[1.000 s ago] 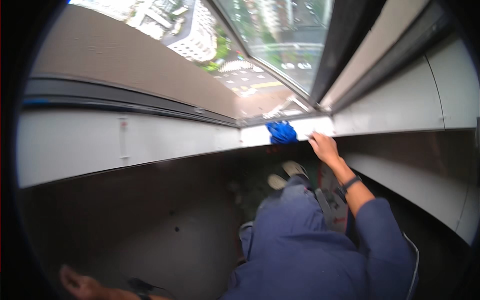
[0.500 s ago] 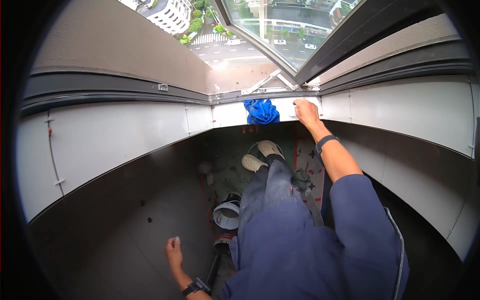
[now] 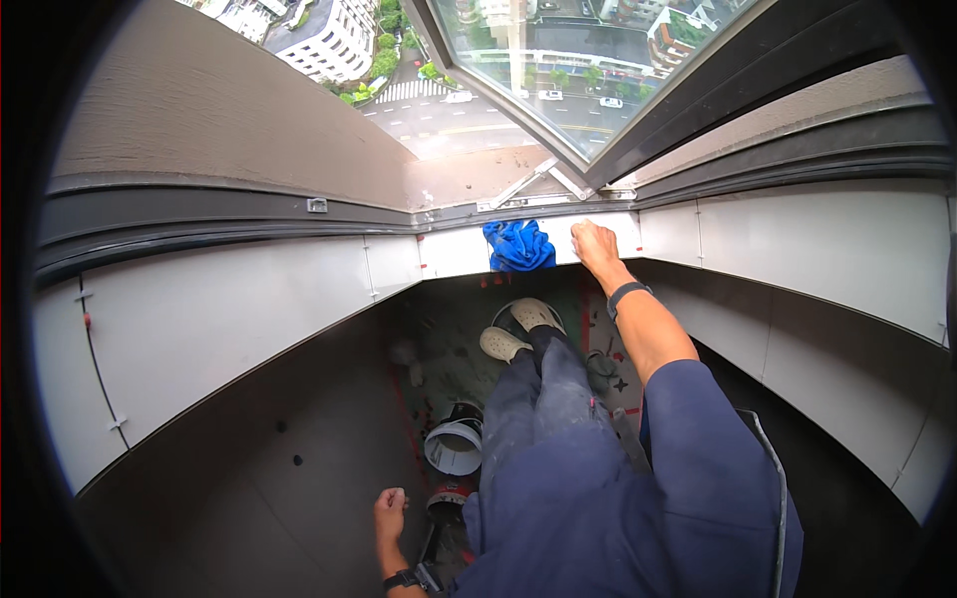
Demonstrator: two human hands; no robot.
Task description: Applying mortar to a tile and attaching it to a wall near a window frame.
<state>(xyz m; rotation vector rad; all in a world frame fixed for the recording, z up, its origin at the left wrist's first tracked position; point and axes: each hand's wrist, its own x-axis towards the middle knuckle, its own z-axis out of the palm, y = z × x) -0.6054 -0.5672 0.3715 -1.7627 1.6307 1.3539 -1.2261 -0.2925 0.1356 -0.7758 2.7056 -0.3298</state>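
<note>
My right hand (image 3: 596, 245) is over the white tiled sill (image 3: 457, 251) below the window, its fingers curled together. Whatever may be in those fingers is hidden. Just left of it, a crumpled blue cloth (image 3: 519, 246) lies on the sill and hangs a little over the front edge. Low on the left, my left hand (image 3: 391, 512) is held in the air beside my body with its fingers bent in. I cannot make out anything in it.
An open window sash (image 3: 598, 149) juts outward on a metal hinge arm (image 3: 526, 183), high above a street. White tiles with small spacers line both sides. Below are a white bucket (image 3: 454, 448), a red-rimmed container (image 3: 451, 493) and my beige clogs (image 3: 506, 345).
My right hand has shifted slightly left along the sill, closer to the blue cloth. My left hand has moved right, toward my body. The view has tilted up a little.
</note>
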